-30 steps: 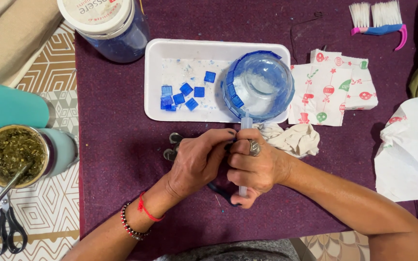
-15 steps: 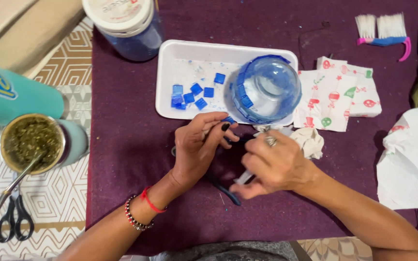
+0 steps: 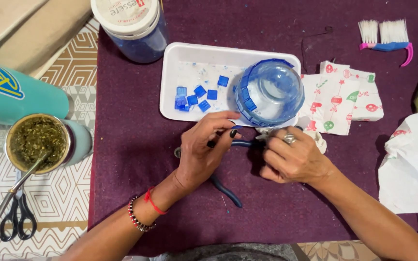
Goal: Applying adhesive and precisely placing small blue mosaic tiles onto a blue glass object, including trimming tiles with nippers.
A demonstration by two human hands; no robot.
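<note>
Head view: left hand (image 3: 204, 152) and right hand (image 3: 293, 157) both curled closed on blue-handled pliers (image 3: 228, 191) over the purple surface (image 3: 131, 145) — just near of the white tray (image 3: 180, 82) holding a blue-tiled glass jar (image 3: 269, 92).

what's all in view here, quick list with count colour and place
tray: 1, white, top centre of the purple cloth
tiles: about seven loose, blue, in the tray
glass bowl: 1, clear blue, tiled rim, at tray's right end
jar: 1, blue, white lid, top left
napkins: patterned white, right of bowl
brush: 1, white bristles, top right
cup: 1, green herb, metal straw, left
scissors: 1, black, lower left
pliers: 1, blue handles, under hands
left hand: on pliers
right hand: ringed, beside it
</note>
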